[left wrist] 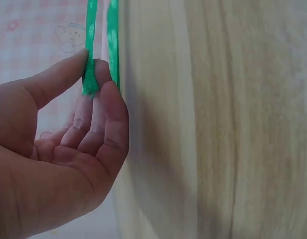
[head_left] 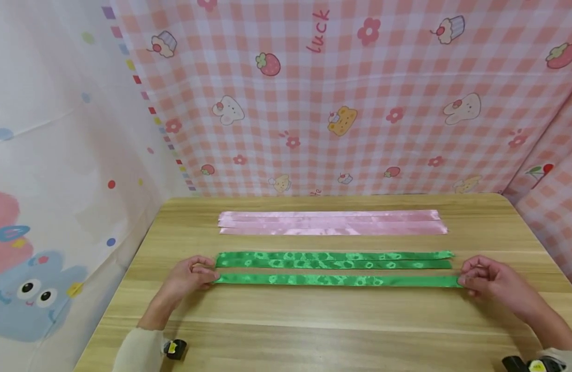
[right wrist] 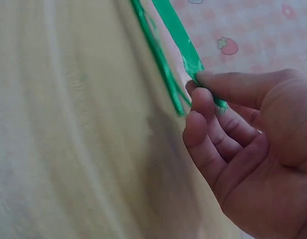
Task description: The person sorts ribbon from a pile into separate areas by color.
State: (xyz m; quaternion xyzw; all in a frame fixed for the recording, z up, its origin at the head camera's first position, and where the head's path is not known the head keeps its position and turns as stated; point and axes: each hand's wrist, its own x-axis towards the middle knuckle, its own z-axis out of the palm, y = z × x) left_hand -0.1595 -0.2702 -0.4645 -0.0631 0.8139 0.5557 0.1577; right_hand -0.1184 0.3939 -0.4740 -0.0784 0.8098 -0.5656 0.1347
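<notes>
A green satin ribbon (head_left: 304, 280) is stretched straight between my two hands, slightly above the table. My left hand (head_left: 192, 274) pinches its left end between thumb and fingers; the frayed tip (left wrist: 90, 87) shows in the left wrist view. At the other end, my right hand (head_left: 492, 281) pinches the ribbon, and its tip (right wrist: 222, 104) pokes past the fingers. Just behind lie two more green ribbons (head_left: 313, 263), side by side on the table. Farther back, several pink ribbons (head_left: 332, 223) lie parallel in a band.
The wood-grain table (head_left: 313, 325) has rounded back corners. A pink checked cloth (head_left: 313, 93) hangs behind it, and a white patterned cloth (head_left: 67, 129) hangs at the left. Black wrist cameras (head_left: 175, 350) sit by the sleeves.
</notes>
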